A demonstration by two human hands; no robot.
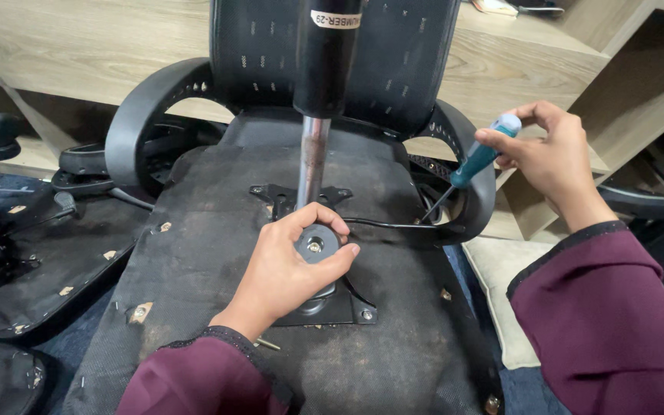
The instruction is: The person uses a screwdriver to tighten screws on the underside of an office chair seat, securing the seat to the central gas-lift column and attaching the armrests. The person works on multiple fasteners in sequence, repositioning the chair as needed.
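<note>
The tension knob (pixel 317 244) on the mechanism plate (pixel 345 306) of the overturned office chair (pixel 217 253) is gripped closed by the left hand (pixel 286 269). A teal-handled screwdriver (pixel 476 160) is pinched by the right hand (pixel 551 154) beside the armrest (pixel 476 201). Slippage of its tip toward the lever rod (pixel 382 224) is judged possible.

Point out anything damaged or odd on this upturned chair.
The dark lining on the seat underside is worn and frayed, with small torn spots showing pale material, as near the left edge. The left hand grips the round knob; the right hand holds a screwdriver.
</note>
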